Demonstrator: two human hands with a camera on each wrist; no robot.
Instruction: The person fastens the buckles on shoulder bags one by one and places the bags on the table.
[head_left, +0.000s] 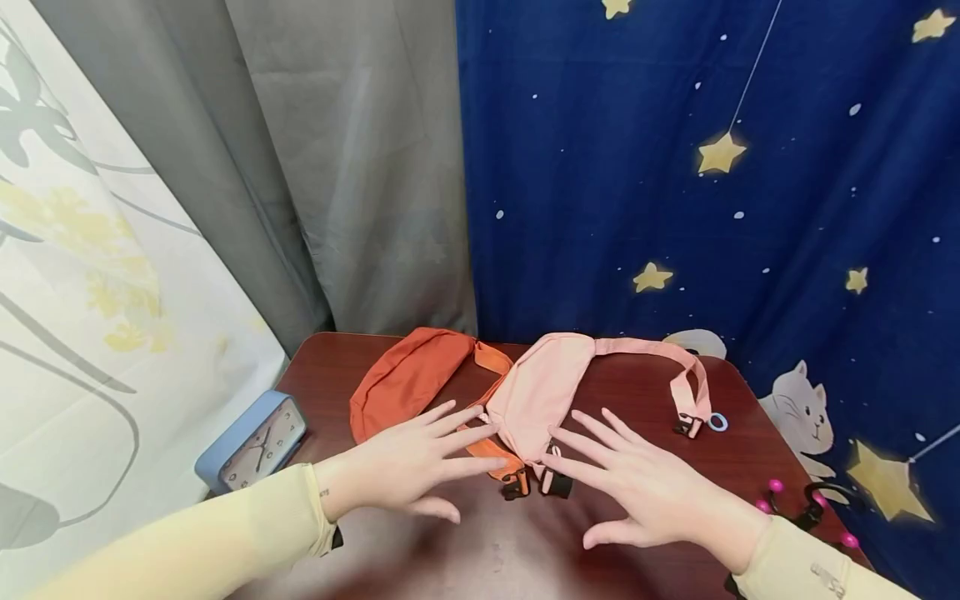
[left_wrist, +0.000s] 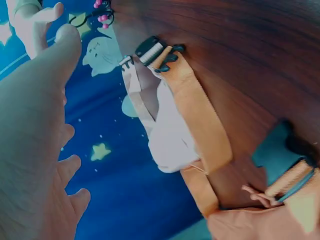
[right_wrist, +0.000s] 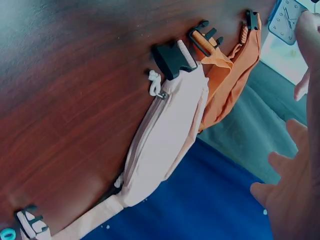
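A rust-orange waist bag (head_left: 412, 379) and a pale pink waist bag (head_left: 536, 392) lie side by side on the dark red wooden table (head_left: 615, 396). My left hand (head_left: 412, 462) is spread, with straight fingers, in front of the orange bag. Spread likewise, my right hand (head_left: 637, 475) is in front of the pink bag; neither hand holds anything. The orange strap (left_wrist: 200, 110) runs close beside the pink bag and ends in a black prong buckle (right_wrist: 206, 37). At the pink bag's near end is a black buckle socket (right_wrist: 172, 60). Its strap (head_left: 652, 346) stretches right to another buckle (head_left: 686, 425).
A blue alarm clock (head_left: 255, 442) stands at the table's left edge. On the right lies a black thing with pink balls (head_left: 806, 504). A small light-blue ring (head_left: 717, 422) sits by the pink strap's end. Grey (head_left: 367, 167) and starry blue curtains (head_left: 600, 167) hang behind the table.
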